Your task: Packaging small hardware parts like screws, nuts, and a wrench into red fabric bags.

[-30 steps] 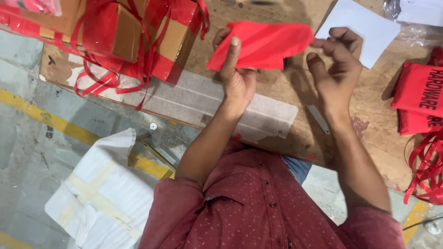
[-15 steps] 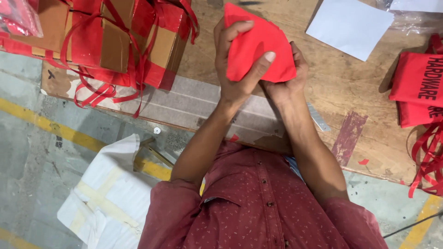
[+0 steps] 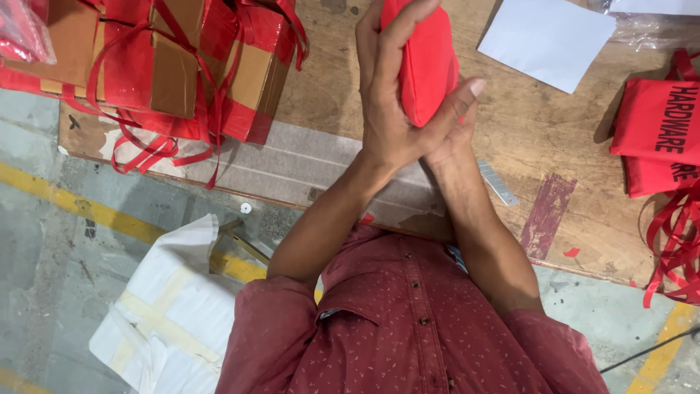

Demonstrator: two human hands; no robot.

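Observation:
Both hands press a folded red cloth pouch (image 3: 430, 62) between them, above the wooden table (image 3: 539, 153). My left hand (image 3: 394, 95) wraps over its near side, fingers pointing up and thumb across the lower edge. My right hand (image 3: 456, 135) lies mostly hidden behind the pouch and the left hand; only its wrist and palm edge show.
Cardboard boxes wrapped in red ribbon (image 3: 175, 66) crowd the table's left. A white paper sheet (image 3: 547, 40) lies at the back right. Red printed cloth bags (image 3: 660, 131) and loose red ribbon (image 3: 674, 248) sit at the right edge. A white sack (image 3: 168, 314) rests on the floor.
The red cloth was spread flat between both hands a second ago. It has since been folded into a narrow bundle, and the hands have come together around it.

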